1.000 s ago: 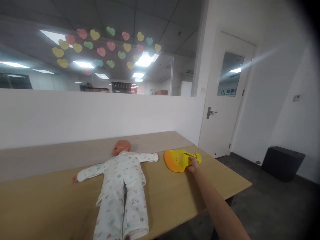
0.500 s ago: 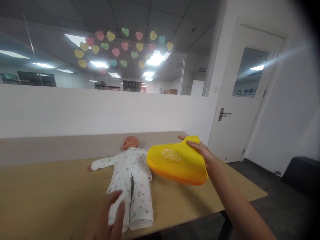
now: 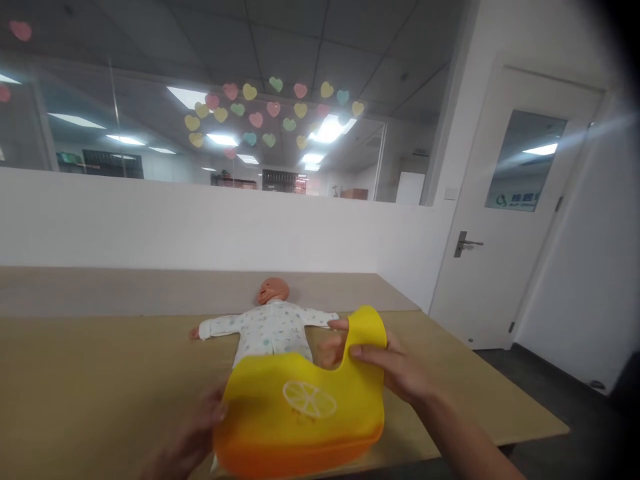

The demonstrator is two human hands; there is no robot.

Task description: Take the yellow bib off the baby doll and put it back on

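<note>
A yellow bib (image 3: 345, 410) with a white citrus-slice print and an orange lower edge hangs in front of me over the doll's legs. My right hand (image 3: 400, 370) grips its neck strap, thumb on the near face. At the bib's left edge is my left hand (image 3: 200, 423), blurred, with the thumb on the near side and the other fingers partly hidden. Behind the bib a baby doll (image 3: 273, 328) lies on its back in a white patterned outfit, arms spread, head away from me. Its legs are mostly covered by the bib.
The wooden table (image 3: 100, 373) bears the doll, and its right edge slants toward me. A white low wall (image 3: 200, 227) with glass above stands behind it. To the right is a white door (image 3: 480, 280) with a metal handle.
The bib has moved left and nearer to me, turning more face-on. My left hand has come from beside the doll's legs to the bib's left edge. The view has shifted left.
</note>
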